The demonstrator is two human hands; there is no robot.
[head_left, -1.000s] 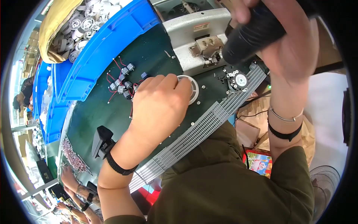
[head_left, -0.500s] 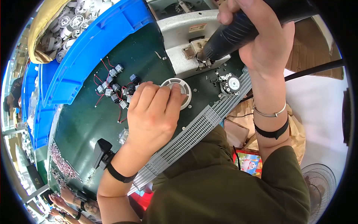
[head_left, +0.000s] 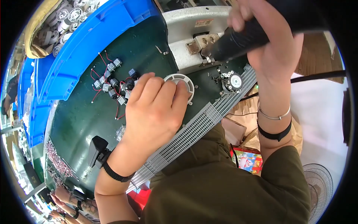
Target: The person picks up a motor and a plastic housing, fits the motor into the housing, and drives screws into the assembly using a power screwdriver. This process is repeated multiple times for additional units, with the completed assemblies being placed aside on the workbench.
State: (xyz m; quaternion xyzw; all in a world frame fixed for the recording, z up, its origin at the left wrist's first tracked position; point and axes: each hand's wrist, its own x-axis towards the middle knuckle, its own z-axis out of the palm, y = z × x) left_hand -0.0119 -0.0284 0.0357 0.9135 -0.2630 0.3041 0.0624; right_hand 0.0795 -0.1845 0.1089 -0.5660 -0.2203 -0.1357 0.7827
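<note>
My left hand (head_left: 154, 106), back upward, has its fingers curled over the near-left side of a round white plastic ring-shaped part (head_left: 190, 89) on the green bench. Much of that part is hidden under the fingers. Higher up, my right hand (head_left: 278, 43) grips a thick black cylindrical tool (head_left: 242, 42), which looks like an electric screwdriver. Its tapered nose points down-left at the front of a pale metal machine (head_left: 182, 52) with a small metal block (head_left: 208, 40). Left of my left hand lie several small motors (head_left: 112, 80) with red wires.
Small screws surround a round metal-and-white piece (head_left: 235, 81) beside a grey perforated strip (head_left: 197, 127) along the bench edge. A blue bin (head_left: 93, 41) and a yellow sack of white parts (head_left: 41, 37) stand at left. Another person's arms (head_left: 80, 203) reach in lower left. A fan (head_left: 317, 186) stands lower right.
The whole view has shifted slightly, so the machine sits further right in it. The black tool now looks blurred by motion. Both hands keep their hold.
</note>
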